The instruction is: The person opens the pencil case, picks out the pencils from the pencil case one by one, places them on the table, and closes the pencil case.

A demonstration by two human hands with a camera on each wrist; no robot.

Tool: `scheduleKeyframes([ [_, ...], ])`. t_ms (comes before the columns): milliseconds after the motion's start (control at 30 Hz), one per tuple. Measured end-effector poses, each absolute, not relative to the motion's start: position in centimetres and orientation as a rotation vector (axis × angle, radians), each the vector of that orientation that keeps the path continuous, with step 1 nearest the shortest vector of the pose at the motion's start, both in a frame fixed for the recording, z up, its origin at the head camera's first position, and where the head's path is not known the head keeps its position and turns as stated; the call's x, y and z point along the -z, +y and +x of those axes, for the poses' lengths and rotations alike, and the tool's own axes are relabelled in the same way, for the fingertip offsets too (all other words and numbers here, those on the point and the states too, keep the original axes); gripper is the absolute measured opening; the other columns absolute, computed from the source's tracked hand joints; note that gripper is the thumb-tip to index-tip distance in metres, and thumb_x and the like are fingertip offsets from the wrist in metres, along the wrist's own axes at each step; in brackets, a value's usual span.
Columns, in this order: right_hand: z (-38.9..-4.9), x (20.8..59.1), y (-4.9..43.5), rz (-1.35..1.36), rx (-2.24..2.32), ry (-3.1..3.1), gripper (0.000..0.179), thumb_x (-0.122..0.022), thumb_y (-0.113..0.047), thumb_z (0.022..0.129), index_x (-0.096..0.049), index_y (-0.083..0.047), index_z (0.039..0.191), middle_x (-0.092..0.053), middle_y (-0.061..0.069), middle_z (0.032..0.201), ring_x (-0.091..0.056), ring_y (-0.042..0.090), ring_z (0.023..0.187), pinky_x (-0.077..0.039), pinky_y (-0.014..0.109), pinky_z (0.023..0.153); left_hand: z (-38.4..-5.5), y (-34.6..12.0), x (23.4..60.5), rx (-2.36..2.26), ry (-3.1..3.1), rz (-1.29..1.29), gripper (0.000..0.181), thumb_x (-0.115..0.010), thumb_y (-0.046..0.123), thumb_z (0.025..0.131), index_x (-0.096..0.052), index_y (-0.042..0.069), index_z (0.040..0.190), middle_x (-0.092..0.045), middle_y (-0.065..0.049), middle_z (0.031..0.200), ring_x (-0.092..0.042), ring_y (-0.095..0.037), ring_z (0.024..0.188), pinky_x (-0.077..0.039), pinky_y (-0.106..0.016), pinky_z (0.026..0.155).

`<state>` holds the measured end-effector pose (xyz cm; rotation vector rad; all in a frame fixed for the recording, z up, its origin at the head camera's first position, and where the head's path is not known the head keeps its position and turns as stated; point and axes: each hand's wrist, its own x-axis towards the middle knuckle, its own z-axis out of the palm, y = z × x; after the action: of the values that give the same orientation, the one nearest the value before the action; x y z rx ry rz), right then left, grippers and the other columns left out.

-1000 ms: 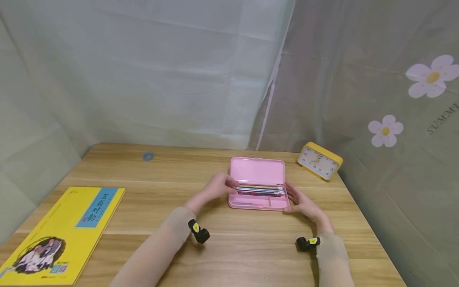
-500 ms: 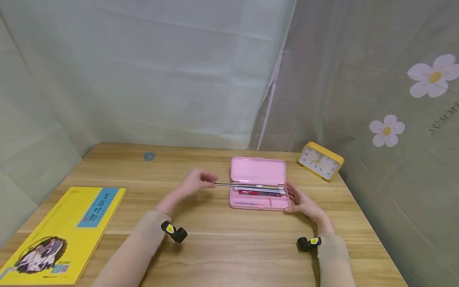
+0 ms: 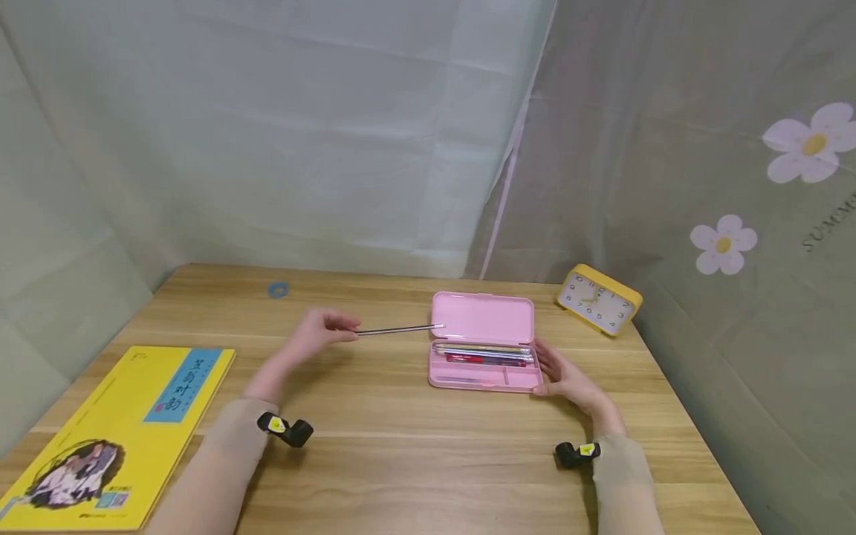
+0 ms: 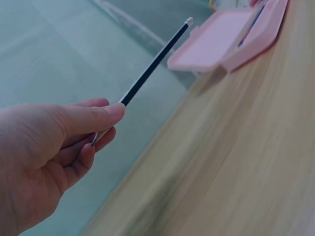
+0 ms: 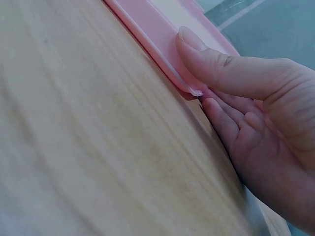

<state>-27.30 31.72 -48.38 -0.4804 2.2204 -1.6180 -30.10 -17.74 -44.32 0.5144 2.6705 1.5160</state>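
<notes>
My left hand (image 3: pixel 313 333) pinches a dark striped pencil (image 3: pixel 401 329) between thumb and fingers, left of the pink pencil case (image 3: pixel 483 313). In the left wrist view the pencil (image 4: pixel 155 65) slants up from the fingertips, its pale eraser end pointing away and its pointed end at the fingers. The case lies with its lid raised, and several pencils and a red pen (image 3: pixel 461 359) lie in its long compartment. At the case's right end, my right hand (image 3: pixel 568 380) holds on, thumb (image 5: pixel 197 51) over the rim and fingers along the outer wall.
A yellow alarm clock (image 3: pixel 599 300) stands at the back right, beyond the case. A yellow book (image 3: pixel 100 416) lies at the left front, and a blue ring (image 3: pixel 278 290) near the back edge. Curtains (image 3: pixel 301 148) hang behind the wooden table (image 3: pixel 428 461).
My left hand has drawn the pencil out of the case and moved left with it; its eraser end has come clear of the other pencils. My right hand has stayed at the case.
</notes>
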Motion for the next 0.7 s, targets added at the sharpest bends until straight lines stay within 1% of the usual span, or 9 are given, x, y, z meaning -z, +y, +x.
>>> scheduleKeyframes([
  [67,-27.3,48.4,31.7,-0.474,1.611,2.226,0.103,-0.075,-0.004,0.081,-0.003,0.002,0.155,-0.006,0.027,0.161,-0.012,0.046,0.147,-0.03,0.011,0.108,-30.3,-18.6,44.6,-1.496,2.685,0.508,0.032,-0.072,0.009,0.086,-0.067,-0.009,0.112,-0.072,-0.022,0.105,-0.067,-0.011,0.088,-0.052,-0.018,0.076],
  [133,-27.3,48.3,31.8,-0.465,1.605,2.231,0.103,-0.076,-0.005,0.081,-0.004,0.002,0.155,-0.006,0.027,0.161,-0.013,0.046,0.147,-0.028,0.024,0.116,-30.5,-19.3,44.9,-1.472,2.695,0.481,0.031,-0.072,0.01,0.087,-0.068,-0.008,0.112,-0.072,-0.02,0.104,-0.066,-0.01,0.088,-0.052,-0.018,0.077],
  [167,-27.3,48.3,31.7,-0.46,1.605,2.231,0.103,-0.076,-0.005,0.081,-0.004,0.002,0.155,-0.006,0.027,0.161,-0.013,0.046,0.147,-0.024,0.032,0.118,-30.6,-19.7,45.1,-1.46,2.698,0.471,0.031,-0.072,0.011,0.087,-0.068,-0.007,0.112,-0.073,-0.019,0.104,-0.066,-0.01,0.088,-0.052,-0.019,0.078],
  [233,-27.2,48.3,31.8,-0.453,1.6,2.235,0.103,-0.075,-0.005,0.082,-0.004,0.001,0.155,-0.006,0.026,0.162,-0.013,0.046,0.147,-0.017,0.045,0.118,-30.7,-20.4,45.3,-1.443,2.702,0.453,0.03,-0.072,0.01,0.087,-0.068,-0.006,0.112,-0.073,-0.018,0.103,-0.066,-0.011,0.089,-0.051,-0.02,0.079],
  [267,-27.2,48.3,31.8,-0.457,1.596,2.239,0.103,-0.075,-0.005,0.082,-0.004,0.001,0.155,-0.006,0.026,0.161,-0.013,0.046,0.147,-0.015,0.049,0.117,-30.7,-20.7,45.4,-1.435,2.704,0.445,0.03,-0.072,0.01,0.087,-0.068,-0.006,0.112,-0.073,-0.018,0.103,-0.066,-0.012,0.089,-0.051,-0.021,0.08],
  [367,-27.2,48.3,31.8,-0.456,1.593,2.241,0.102,-0.075,-0.004,0.082,-0.003,0.001,0.155,-0.006,0.027,0.161,-0.013,0.047,0.147,-0.013,0.053,0.117,-30.8,-21.4,45.7,-1.41,2.712,0.439,0.029,-0.071,0.008,0.087,-0.068,-0.006,0.111,-0.073,-0.018,0.102,-0.066,-0.015,0.091,-0.051,-0.024,0.082],
  [500,-27.3,48.3,31.9,-0.452,1.593,2.239,0.102,-0.074,-0.004,0.083,-0.003,0.001,0.155,-0.006,0.026,0.161,-0.013,0.046,0.147,-0.013,0.052,0.117,-30.9,-22.0,46.2,-1.384,2.721,0.423,0.028,-0.072,0.008,0.086,-0.069,-0.004,0.111,-0.073,-0.016,0.1,-0.066,-0.017,0.091,-0.051,-0.027,0.083],
  [600,-27.3,48.3,31.9,-0.451,1.591,2.237,0.101,-0.074,-0.004,0.083,-0.003,0.001,0.155,-0.006,0.026,0.162,-0.013,0.046,0.147,-0.013,0.051,0.118,-31.0,-22.2,46.7,-1.399,2.693,0.407,0.029,-0.073,0.007,0.085,-0.069,-0.004,0.111,-0.073,-0.016,0.1,-0.066,-0.015,0.089,-0.051,-0.024,0.081],
  [700,-27.3,48.3,31.9,-0.454,1.587,2.237,0.101,-0.074,-0.004,0.083,-0.003,0.001,0.155,-0.006,0.026,0.162,-0.013,0.046,0.147,-0.013,0.05,0.118,-31.1,-22.3,47.2,-1.42,2.663,0.42,0.028,-0.074,0.004,0.083,-0.069,-0.006,0.109,-0.073,-0.017,0.1,-0.067,-0.012,0.087,-0.052,-0.018,0.078],
])
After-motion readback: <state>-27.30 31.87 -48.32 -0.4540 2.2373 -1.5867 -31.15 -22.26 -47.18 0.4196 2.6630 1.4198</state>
